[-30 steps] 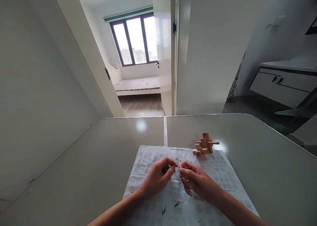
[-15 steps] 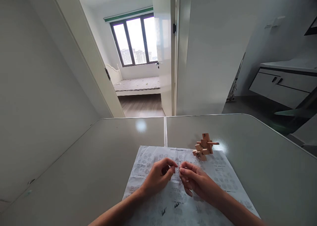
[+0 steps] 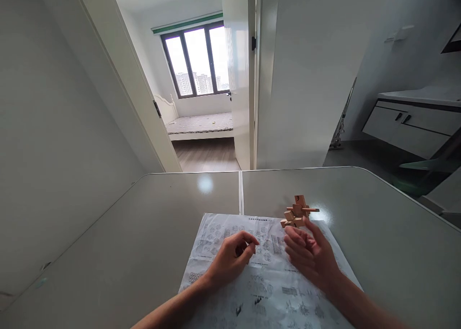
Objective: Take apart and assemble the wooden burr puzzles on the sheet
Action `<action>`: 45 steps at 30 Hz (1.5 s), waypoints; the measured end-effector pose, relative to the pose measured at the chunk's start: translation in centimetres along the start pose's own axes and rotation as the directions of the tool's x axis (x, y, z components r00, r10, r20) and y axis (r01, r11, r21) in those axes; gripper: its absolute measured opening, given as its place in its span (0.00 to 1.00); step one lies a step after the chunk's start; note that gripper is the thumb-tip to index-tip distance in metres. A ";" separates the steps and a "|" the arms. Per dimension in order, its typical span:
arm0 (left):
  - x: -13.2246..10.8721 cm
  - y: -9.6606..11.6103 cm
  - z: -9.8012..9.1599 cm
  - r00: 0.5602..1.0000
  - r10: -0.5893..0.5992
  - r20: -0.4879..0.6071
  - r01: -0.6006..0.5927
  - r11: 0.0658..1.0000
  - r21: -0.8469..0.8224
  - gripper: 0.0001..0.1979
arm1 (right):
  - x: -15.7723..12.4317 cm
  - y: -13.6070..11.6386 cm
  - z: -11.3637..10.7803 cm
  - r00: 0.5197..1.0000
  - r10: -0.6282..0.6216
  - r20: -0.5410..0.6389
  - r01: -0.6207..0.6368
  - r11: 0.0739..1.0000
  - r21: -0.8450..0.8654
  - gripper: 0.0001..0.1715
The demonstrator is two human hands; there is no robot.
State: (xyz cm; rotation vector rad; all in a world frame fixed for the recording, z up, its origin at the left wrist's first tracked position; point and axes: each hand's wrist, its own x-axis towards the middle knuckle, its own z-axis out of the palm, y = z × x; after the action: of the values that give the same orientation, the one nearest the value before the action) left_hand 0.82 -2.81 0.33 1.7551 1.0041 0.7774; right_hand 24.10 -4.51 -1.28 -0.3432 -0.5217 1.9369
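My left hand (image 3: 236, 252) rests over the printed paper sheet (image 3: 257, 266), its fingers curled and the thumb close to the index fingertip in a pinch. Whatever it may hold is too small to make out. At the right part of the sheet, my right hand (image 3: 311, 254) has its thumb raised away from loosely bent fingers, and nothing shows between them. Just beyond its fingertips stands a wooden interlocking puzzle (image 3: 299, 211), made of crossed blocks with dark marks and a thin rod sticking out sideways. The right hand hides its lower front; whether they touch I cannot tell.
The creased sheet lies on a glossy grey table (image 3: 137, 237) with a seam (image 3: 241, 189) down its middle. Past the far edge are an open door (image 3: 239, 79), a bed (image 3: 201, 123) under a window, and a white cabinet (image 3: 406, 122) at right.
My right hand has moved right and away from the left hand, toward the wooden puzzle, and its thumb has parted from the fingers. The left hand has stayed nearly still.
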 end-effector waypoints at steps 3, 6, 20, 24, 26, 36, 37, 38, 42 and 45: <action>0.0 -0.1 0.0 1.000 -0.017 0.000 0.017 1.000 -0.006 0.09 | 0.0 -2.3 -1.0 0.992 -0.098 -0.074 0.105 0.990 0.093 0.34; 0.0 -0.1 0.0 1.000 -0.019 -0.004 0.019 1.000 -0.005 0.08 | -0.1 -4.1 -1.9 0.983 -0.127 -0.135 0.146 0.980 0.137 0.35; -0.1 0.2 -0.1 1.000 -0.018 0.000 0.018 1.000 0.012 0.08 | 1.4 -5.7 -7.0 0.991 -0.091 -0.102 0.107 0.979 0.173 0.26; -0.1 0.2 0.0 1.000 -0.018 0.000 0.018 1.000 0.019 0.09 | 1.7 -6.0 -8.2 0.991 -0.047 -0.124 0.070 0.979 0.191 0.23; -0.1 0.2 0.0 1.000 -0.012 -0.004 0.012 1.000 0.020 0.08 | 1.8 -6.0 -8.6 0.991 -0.040 -0.125 0.063 0.981 0.185 0.22; -0.1 0.4 0.1 1.000 -0.011 -0.007 0.011 0.999 0.033 0.08 | 1.9 -6.0 -8.2 0.983 -0.088 -0.164 0.098 0.994 0.057 0.15; -0.1 0.4 0.1 1.000 -0.010 -0.008 0.010 0.999 0.035 0.08 | 1.9 -5.9 -8.2 0.983 -0.090 -0.162 0.099 0.994 0.048 0.15; -0.1 0.4 0.0 1.000 -0.008 -0.008 0.009 0.999 0.037 0.08 | 1.9 -5.9 -8.3 0.982 -0.096 -0.161 0.103 0.994 0.034 0.14; -0.2 0.4 0.0 1.000 -0.006 0.002 0.006 0.999 0.042 0.09 | 2.0 -5.8 -8.1 0.976 -0.140 -0.167 0.134 0.990 -0.042 0.14; -0.2 0.6 -0.1 1.000 -0.012 0.009 0.011 0.999 0.050 0.09 | 2.1 -5.5 -7.4 0.961 -0.184 -0.208 0.157 0.978 -0.137 0.15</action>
State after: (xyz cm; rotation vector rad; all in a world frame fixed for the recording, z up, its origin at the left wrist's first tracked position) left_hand 0.83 -3.09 0.86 1.7923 1.0339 0.7420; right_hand 31.04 0.85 -4.89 -0.5640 -0.5052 1.6800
